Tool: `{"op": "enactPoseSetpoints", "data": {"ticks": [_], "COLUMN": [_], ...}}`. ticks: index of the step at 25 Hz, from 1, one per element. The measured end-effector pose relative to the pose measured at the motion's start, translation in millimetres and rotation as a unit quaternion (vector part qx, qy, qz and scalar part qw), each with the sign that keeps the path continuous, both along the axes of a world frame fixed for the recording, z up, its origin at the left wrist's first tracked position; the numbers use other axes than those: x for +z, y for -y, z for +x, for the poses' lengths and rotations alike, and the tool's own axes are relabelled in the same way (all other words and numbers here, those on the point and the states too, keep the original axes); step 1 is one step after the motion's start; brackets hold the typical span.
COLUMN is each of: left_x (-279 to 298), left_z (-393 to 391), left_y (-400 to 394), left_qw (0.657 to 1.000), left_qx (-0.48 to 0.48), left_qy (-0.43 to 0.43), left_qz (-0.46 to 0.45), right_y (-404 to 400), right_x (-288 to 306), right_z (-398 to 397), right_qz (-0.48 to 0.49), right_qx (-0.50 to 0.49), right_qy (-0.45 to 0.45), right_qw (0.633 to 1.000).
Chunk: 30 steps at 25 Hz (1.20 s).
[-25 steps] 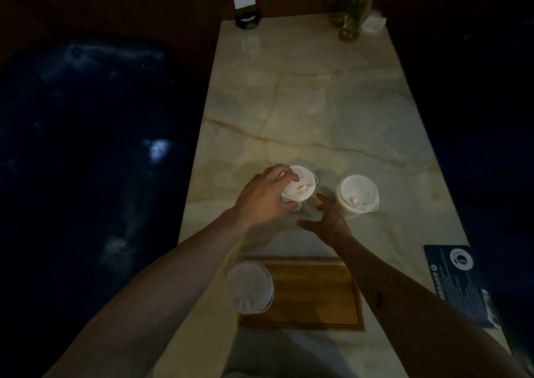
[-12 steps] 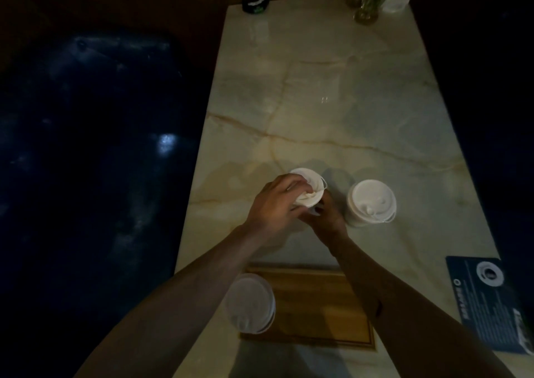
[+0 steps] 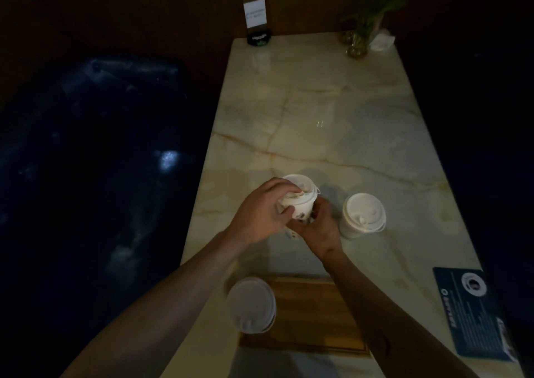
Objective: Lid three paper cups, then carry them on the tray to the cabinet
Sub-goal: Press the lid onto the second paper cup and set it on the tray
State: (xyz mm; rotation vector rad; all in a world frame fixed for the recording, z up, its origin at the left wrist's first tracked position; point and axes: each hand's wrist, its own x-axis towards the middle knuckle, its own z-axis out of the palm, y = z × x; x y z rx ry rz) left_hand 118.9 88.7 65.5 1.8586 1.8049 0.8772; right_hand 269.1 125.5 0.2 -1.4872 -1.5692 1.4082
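Note:
A white paper cup (image 3: 300,212) with a white lid (image 3: 299,194) is tilted between both hands over the marble table. My left hand (image 3: 260,212) grips the lid's rim from the left, fingers curled over its top. My right hand (image 3: 320,227) holds the cup's wall from below and to the right. A second lidded cup (image 3: 362,214) stands upright just right of my hands. A third lidded cup (image 3: 250,305) stands on the left end of the wooden tray (image 3: 312,317) near the table's front edge.
The marble table (image 3: 332,123) stretches away from me. A sign holder (image 3: 257,19) and a plant in a glass vase (image 3: 361,39) stand at its far end. A dark blue card (image 3: 474,311) lies at the front right. A dark seat (image 3: 86,175) fills the left side.
My right hand has closed onto the cup's wall from below. The cup, gripped at its lid by my left hand, now sits tilted between both hands. The camera view shifted slightly.

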Motion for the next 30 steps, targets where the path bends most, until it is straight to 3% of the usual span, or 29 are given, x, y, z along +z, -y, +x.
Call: {"op": "enactPoseSetpoints", "data": {"ticks": [9, 18, 24, 30], "left_x": [64.4, 69.5, 68.3, 67.5], "left_z": [-15.7, -29.9, -30.4, -31.7], "left_y": [52.5, 111.6, 147.3, 176.4], "left_qw": [0.986, 0.971, 0.977, 0.976], "left_qx": [-0.014, 0.008, 0.067, 0.105], "left_qy": [0.163, 0.232, 0.109, 0.004], "left_qz": [0.042, 0.066, 0.171, 0.193], "right_y": [47.4, 107.7, 142.4, 171.8], "right_x": [83.1, 114.5, 109.1, 99.7], "right_z": [12.7, 1.3, -16.4, -33.4], "right_qz": [0.035, -0.044, 0.004, 0.052], "right_qx": [0.052, 0.076, 0.021, 0.007], "right_qy": [-0.050, -0.099, -0.089, -0.065], "right_qw": [0.997, 0.991, 0.996, 0.997]}}
